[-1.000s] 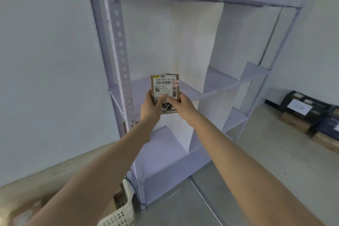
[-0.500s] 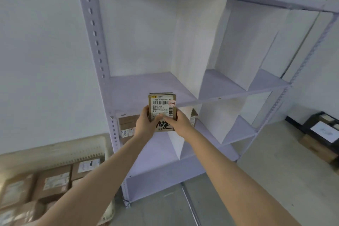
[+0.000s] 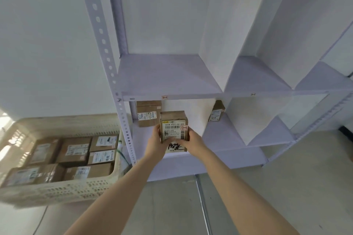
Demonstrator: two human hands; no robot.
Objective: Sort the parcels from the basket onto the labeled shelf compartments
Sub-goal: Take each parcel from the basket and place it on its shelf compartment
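both hands share the grip on one parcel (image 3: 173, 129): the left hand (image 3: 155, 144) grasps its left edge and the right hand (image 3: 193, 142) its right edge, fingers wrapped onto the front. the cardboard box stands upright with its white shipping label facing the camera, a small red-marked sticker reading "2-1" at the label's right side and black handwriting near the bottom. it is held at the front of the lower left compartment of the pale lilac shelf (image 3: 172, 74), just below a small tag (image 3: 164, 97) on the shelf edge that also reads "2-1"; whether its base touches the board below cannot be told. deeper in that same compartment a second box (image 3: 149, 113) stands against the back, left of the held one. another small box (image 3: 216, 113) sits in the next compartment to the right, past the white divider. beside the shelf on the left, a cream plastic basket (image 3: 57, 191) holds several more labelled cardboard boxes (image 3: 76, 151) packed close together.
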